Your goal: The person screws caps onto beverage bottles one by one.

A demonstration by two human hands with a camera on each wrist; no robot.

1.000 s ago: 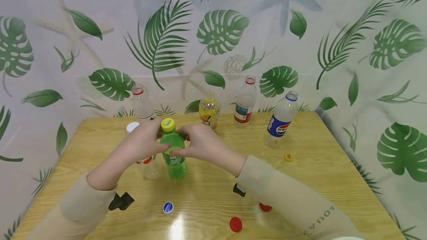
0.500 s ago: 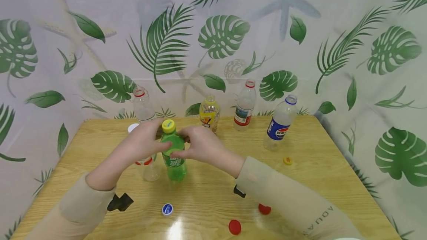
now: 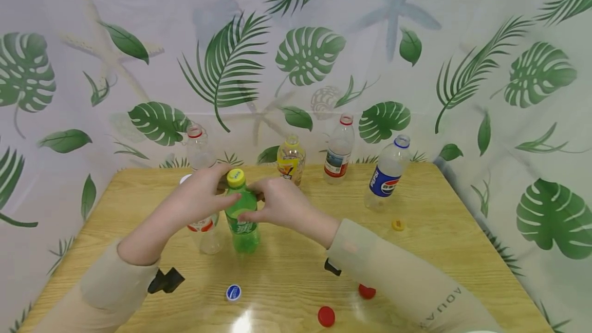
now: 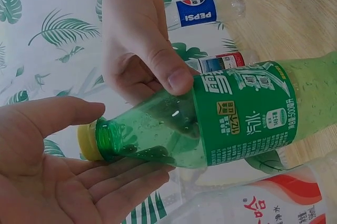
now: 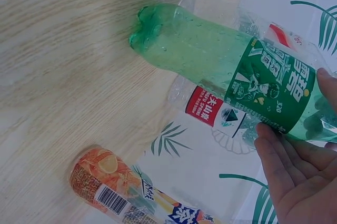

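Observation:
A green soda bottle [image 3: 245, 240] with a yellow cap [image 3: 236, 178] stands on the table, a green label round its middle. My right hand [image 3: 284, 204] grips its upper body from the right, thumb in front and fingers behind. From the left my left hand [image 3: 203, 191] surrounds the neck; in the left wrist view its fingers [image 4: 118, 182] lie nearly straight behind the neck and the thumb stays beside it. In the right wrist view the right hand [image 5: 305, 182] touches the bottle at the label's edge. Close to the left hand is a clear bottle with a red-and-white label [image 3: 210, 243].
Behind stand a clear bottle with a red neck ring [image 3: 200, 150], a yellow-necked bottle [image 3: 291, 161], a red-labelled water bottle [image 3: 337, 161] and a Pepsi bottle [image 3: 385, 181]. Loose caps lie about: blue [image 3: 233, 293], red [image 3: 326, 316], another red one [image 3: 367, 291], yellow [image 3: 398, 225].
The head view has tilted up slightly, so everything sits a little lower. Both hands keep the same places at the green bottle.

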